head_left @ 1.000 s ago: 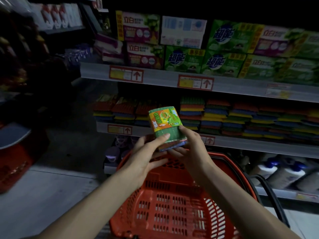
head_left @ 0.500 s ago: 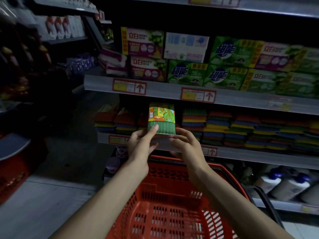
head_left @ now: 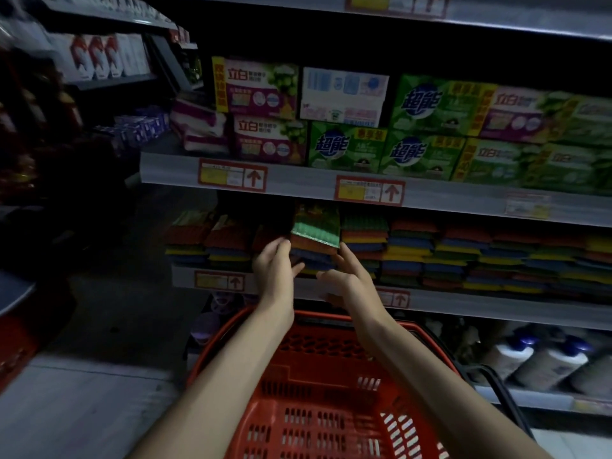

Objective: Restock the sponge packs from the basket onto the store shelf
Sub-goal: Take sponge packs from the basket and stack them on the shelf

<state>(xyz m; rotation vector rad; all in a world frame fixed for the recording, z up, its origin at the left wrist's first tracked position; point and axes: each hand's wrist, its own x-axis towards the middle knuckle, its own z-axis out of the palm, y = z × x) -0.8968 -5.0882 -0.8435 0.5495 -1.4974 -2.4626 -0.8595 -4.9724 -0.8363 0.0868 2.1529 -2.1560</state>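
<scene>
The sponge pack (head_left: 316, 228), green on top with coloured layers under it, lies on a stack on the middle shelf (head_left: 463, 304), between other stacks of sponge packs (head_left: 414, 250). My left hand (head_left: 276, 265) is at the pack's left side, fingers loosely extended and touching the stack's edge. The extended fingertips of my right hand (head_left: 347, 276) reach the pack's lower right corner. Neither hand wraps around the pack. The red basket (head_left: 331, 318) sits below my forearms, and its visible inside shows no packs.
Boxed detergent and soap cartons (head_left: 347, 150) fill the shelf above. White bottles (head_left: 543, 359) lie on the bottom shelf at the right. The basket's black handle (head_left: 503, 389) hangs on its right side. Dim aisle floor and dark racks are on the left.
Both hands carried the pack from above the basket up and forward into the middle shelf. It now rests on a stack, and the grip on it has loosened.
</scene>
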